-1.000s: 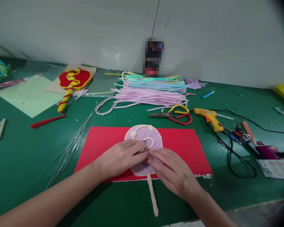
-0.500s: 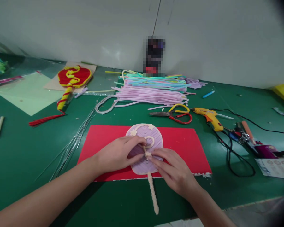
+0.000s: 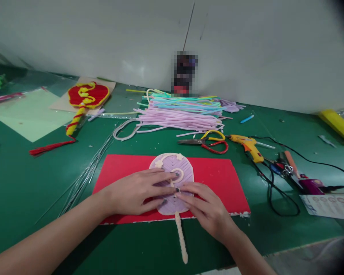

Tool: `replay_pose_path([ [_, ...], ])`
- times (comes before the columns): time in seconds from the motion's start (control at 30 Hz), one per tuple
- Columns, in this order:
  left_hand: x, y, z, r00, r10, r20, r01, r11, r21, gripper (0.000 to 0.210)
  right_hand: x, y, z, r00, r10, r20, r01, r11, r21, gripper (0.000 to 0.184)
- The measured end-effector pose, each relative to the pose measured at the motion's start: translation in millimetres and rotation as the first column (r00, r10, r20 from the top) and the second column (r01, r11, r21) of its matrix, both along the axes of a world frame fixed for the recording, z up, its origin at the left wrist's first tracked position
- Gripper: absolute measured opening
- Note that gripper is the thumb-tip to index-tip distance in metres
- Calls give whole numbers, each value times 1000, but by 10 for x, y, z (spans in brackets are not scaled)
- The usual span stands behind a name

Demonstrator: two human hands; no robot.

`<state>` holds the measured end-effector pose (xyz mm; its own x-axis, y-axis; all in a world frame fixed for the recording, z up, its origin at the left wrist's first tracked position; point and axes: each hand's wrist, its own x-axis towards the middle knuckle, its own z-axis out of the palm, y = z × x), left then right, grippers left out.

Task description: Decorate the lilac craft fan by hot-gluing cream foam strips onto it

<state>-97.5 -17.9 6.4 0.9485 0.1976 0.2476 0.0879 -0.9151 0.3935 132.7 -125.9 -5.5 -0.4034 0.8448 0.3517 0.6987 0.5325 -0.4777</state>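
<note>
A lilac pipe-cleaner fan point(image 3: 172, 162) with a cream rim lies on a red board point(image 3: 212, 183). Its twisted cream handle point(image 3: 181, 238) points toward me, past the board's near edge. A cream arc with small flowers sits at the fan's top, and a cream curl point(image 3: 181, 172) near its middle. My left hand point(image 3: 134, 193) lies over the fan's left side, fingers stretched out and apart, tips pressing by the curl. From the right, my right hand point(image 3: 208, 206) pinches a small cream flower near the fan's centre; the fingertips of both hands mostly hide it.
Behind the board lie bundled pipe cleaners point(image 3: 177, 116), scissors point(image 3: 203, 141) and a yellow glue gun point(image 3: 248, 147) with its black cord. Thin wires point(image 3: 87, 173) are at left, with a red and yellow fan point(image 3: 94, 95) beyond. A blurred-out object point(image 3: 185, 74) leans on the wall.
My left hand has gone from a pinch near the curl to fingers spread flat on the fan. My right hand stays at the small flower. The whole view has shifted slightly.
</note>
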Motion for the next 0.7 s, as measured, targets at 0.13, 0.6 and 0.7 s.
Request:
replay_pose_path([
  [0.13,-9,1,10,1000,6,15,-6,1000,-17,38,362,76,154,930,-360,-70,365,929,70,26],
  [0.6,19,-40,-4,995,73,-73,-75,997,-33,32,2094,924,-122,295,-853,430,944,329,6,48],
  [0.7,19,-39,-10,996,74,-54,-75,997,-15,31,2196,1010,-159,342,-838,424,932,361,-39,46],
])
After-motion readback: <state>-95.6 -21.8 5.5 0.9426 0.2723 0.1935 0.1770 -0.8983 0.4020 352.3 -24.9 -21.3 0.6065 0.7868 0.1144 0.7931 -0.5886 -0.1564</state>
